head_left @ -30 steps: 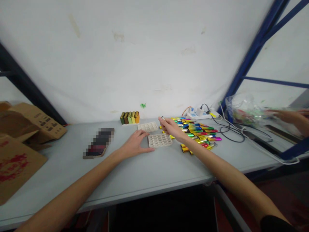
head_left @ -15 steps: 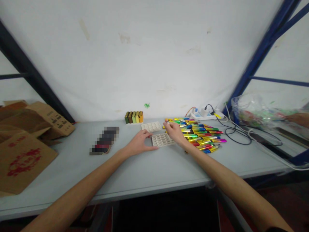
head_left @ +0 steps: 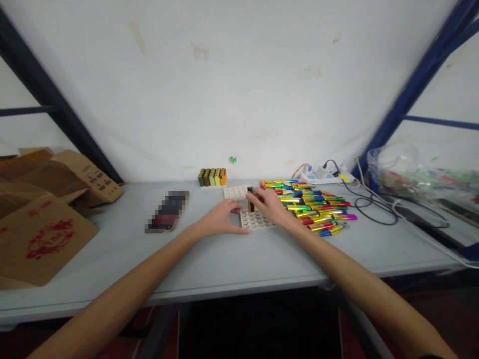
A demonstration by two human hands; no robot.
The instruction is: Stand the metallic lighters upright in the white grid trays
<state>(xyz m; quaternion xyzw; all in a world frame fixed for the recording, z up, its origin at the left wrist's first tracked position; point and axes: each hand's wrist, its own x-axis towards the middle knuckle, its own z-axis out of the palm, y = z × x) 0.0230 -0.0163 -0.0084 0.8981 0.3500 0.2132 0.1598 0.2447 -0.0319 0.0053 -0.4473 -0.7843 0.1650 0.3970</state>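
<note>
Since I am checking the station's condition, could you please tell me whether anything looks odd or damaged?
Mainly the wall: a green smudge and brownish scuffs stand out on its white surface. The cables on the right also look untidy, lying in loose loops. No breakage is apparent.

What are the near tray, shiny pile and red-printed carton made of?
Near tray: probably molded plastic, off-white and matte, with regular round pockets; pulp possible.
Shiny pile: metallic-looking finish with bright highlights, perhaps foil over plastic.
Red-printed carton: apparently cardboard, matte brown with folded flaps.
</note>
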